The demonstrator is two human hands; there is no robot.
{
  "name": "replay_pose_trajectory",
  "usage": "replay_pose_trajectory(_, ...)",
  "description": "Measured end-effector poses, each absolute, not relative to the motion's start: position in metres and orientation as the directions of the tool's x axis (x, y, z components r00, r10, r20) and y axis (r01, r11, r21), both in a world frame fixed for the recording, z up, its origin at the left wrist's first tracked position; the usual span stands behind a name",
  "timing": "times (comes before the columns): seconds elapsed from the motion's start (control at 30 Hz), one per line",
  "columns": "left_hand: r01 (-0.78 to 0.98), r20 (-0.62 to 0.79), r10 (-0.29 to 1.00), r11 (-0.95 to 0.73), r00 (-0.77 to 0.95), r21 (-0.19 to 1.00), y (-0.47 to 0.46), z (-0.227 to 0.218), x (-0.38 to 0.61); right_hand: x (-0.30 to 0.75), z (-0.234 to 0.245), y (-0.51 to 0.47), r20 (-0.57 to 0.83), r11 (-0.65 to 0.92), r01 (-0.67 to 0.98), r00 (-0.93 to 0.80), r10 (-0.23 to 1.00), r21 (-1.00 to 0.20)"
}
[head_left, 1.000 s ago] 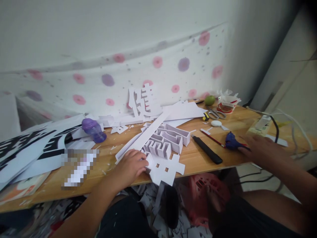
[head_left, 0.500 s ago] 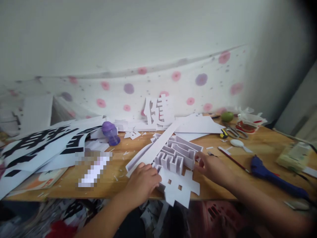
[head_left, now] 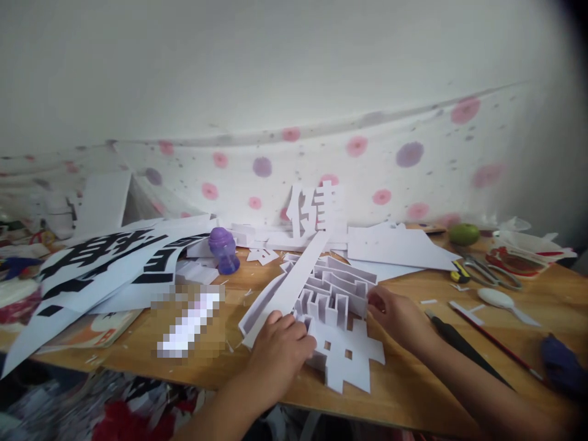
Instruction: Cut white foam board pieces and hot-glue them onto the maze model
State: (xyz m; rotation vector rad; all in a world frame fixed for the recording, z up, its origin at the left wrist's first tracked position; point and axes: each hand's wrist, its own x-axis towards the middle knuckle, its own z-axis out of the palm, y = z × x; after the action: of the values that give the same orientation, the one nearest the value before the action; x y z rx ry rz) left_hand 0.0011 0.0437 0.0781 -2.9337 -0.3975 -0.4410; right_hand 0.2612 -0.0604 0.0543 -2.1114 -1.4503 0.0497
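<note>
A white foam-board character with raised walls lies on the wooden table in front of me. My left hand rests on its near left edge, fingers curled against the board. My right hand touches its right side, fingers bent onto a wall. A long white strip leans across the piece. A flat white cut-out juts toward the table's front edge.
A purple bottle and black-printed sheets lie left. A standing white character leans on the dotted backdrop. To the right are a black utility knife, scissors, a spoon, a green fruit and a blue glue gun.
My right hand left the blue glue gun and came over to the right side of the foam character. The view swung left. My left hand stayed on the piece.
</note>
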Motion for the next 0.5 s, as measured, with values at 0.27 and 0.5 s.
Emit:
replay_pose_trajectory(0.27,0.365,0.362,0.374,-0.926,0.854,0.097,0.051,0.089,-0.011,0.272,0.044,-0.066,0.291,-0.187,0.811,0.399,0.869,-0.554)
replay_pose_trajectory(0.5,0.608,0.349,0.611,-0.783,0.711,0.133,0.077,0.077,-0.019,0.268,0.052,-0.079,0.426,-0.071,0.844,0.338,0.839,-0.531)
